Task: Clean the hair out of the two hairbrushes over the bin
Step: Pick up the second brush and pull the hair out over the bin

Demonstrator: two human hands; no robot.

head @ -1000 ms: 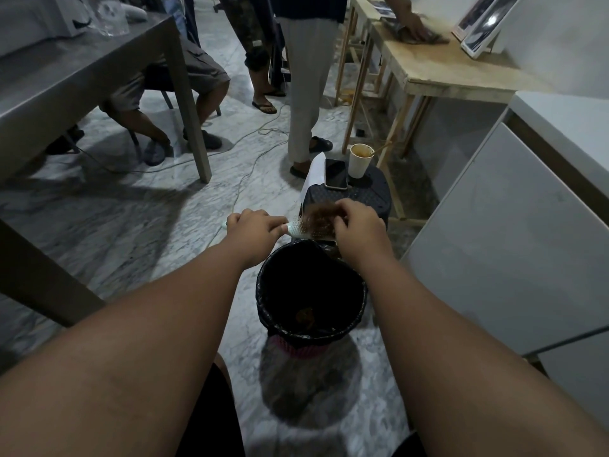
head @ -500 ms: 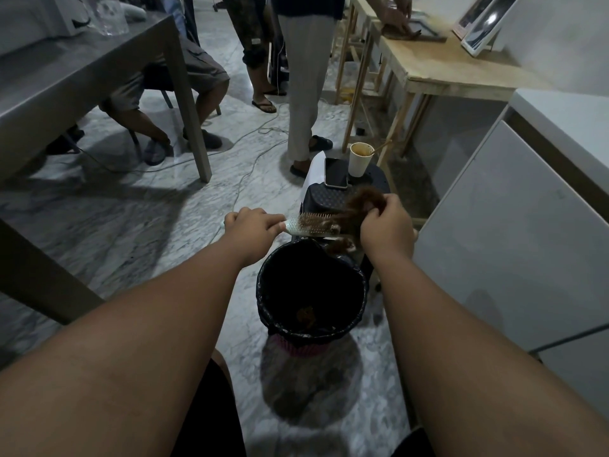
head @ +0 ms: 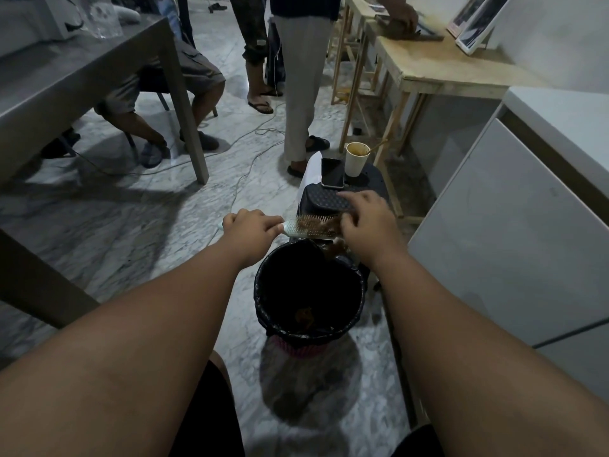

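A pale hairbrush (head: 298, 228) lies level over the far rim of the bin (head: 263, 301), bristles up and matted with brown hair (head: 321, 225). My left hand (head: 250, 230) grips its handle. My right hand (head: 365, 222) is at the brush's far end, fingers curled into the hair, and a tuft hangs below it over the rim. The bin has a black liner and a pink base; a small clump of hair (head: 304, 315) lies at its bottom. I see no second brush for certain.
Behind the bin, a dark stool (head: 324, 201) with a dotted top carries a phone (head: 332, 173) and a paper cup (head: 356, 159). A white cabinet (head: 510, 242) is close on the right, a grey table (head: 188, 110) on the left. People stand or sit beyond; cables (head: 244, 143) cross the floor.
Half a second ago my right hand had pulled a strand of hair up and to the right; it is now back down on the bristles. The left hand and brush stayed put.
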